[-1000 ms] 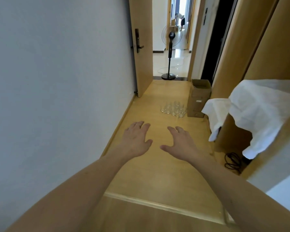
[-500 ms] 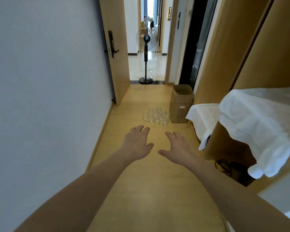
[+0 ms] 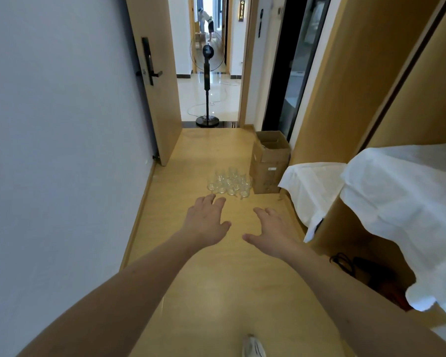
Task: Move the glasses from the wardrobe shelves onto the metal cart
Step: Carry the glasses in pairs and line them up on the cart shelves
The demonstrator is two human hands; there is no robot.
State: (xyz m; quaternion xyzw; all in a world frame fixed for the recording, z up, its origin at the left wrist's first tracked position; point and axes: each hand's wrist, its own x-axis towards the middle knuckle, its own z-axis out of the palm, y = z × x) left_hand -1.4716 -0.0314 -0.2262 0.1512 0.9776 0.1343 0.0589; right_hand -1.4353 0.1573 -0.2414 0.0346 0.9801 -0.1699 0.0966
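Oddly, the glasses [image 3: 229, 185] stand clustered on the floor [image 3: 216, 279] just left of the box [image 3: 268, 163], not on any shelf, and no cart is in view, so little of the task looks done; all of them remain to be carried. Both arms stretch forward toward the box. The left hand [image 3: 206, 222] and right hand [image 3: 273, 228] hover palm-down, fingers spread and relaxed, holding nothing, short of the glasses.

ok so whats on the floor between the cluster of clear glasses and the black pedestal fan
Nothing: in the head view, only bare yellow wood floor lies between the clear glasses and the black pedestal fan standing at the doorway.
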